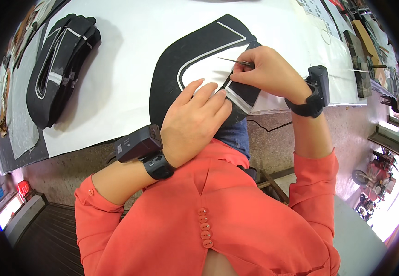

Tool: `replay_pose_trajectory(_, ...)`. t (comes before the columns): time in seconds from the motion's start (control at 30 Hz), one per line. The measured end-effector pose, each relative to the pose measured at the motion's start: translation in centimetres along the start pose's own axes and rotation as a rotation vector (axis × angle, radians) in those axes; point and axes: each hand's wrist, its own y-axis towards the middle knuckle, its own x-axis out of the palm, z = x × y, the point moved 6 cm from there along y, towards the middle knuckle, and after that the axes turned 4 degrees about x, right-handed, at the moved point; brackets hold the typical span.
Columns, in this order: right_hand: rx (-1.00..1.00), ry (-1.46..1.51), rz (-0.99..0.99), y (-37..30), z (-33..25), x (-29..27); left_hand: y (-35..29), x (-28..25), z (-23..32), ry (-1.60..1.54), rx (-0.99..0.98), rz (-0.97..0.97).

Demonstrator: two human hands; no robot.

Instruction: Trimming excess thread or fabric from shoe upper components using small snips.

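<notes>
A curved black piece (pixel 166 76), edged with a pale line and shaped like a shoe upper, lies on the white tabletop (pixel 130 92) in front of me. My left hand (pixel 196 115) rests palm down on its near part, fingers stretched out and slightly apart. Between thumb and fingers of my right hand (pixel 269 71) is a thin, pointed dark metal tool (pixel 231 60), its tip toward the left. The right fingertips are beside the piece's right arm, which carries a pale strip (pixel 239 100). My hand hides the tool's other end.
A stack of similar black pieces (pixel 59 69) stands at the table's left. Dark blocks (pixel 358 60) and tools crowd the right edge, near a loop of thread (pixel 325 37). A black cable (pixel 268 129) hangs below the front edge. Each wrist wears a strapped black device.
</notes>
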Motion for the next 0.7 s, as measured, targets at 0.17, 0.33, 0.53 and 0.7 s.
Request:
replay_pose_trajectory(0.17,-0.005,-0.019,0.019,0.0,0.4,0.3,0.2,0.4,-0.1,-0.031,-0.023,-0.011)
replay_pose_trajectory(0.33,-0.049,0.001,0.023,-0.2,0.1,-0.2,-0.1,0.5,-0.2,-0.011,-0.074,-0.024)
replay_pose_trajectory(0.53,-0.043,0.010,0.060,0.2,1.5,-2.2,0.3,0.4,0.0,-0.002,-0.047,-0.020)
replay_pose_trajectory(0.7,-0.104,0.011,0.108,0.8,1.9,-2.3,0.5,0.4,0.0,0.010,-0.041,-0.034)
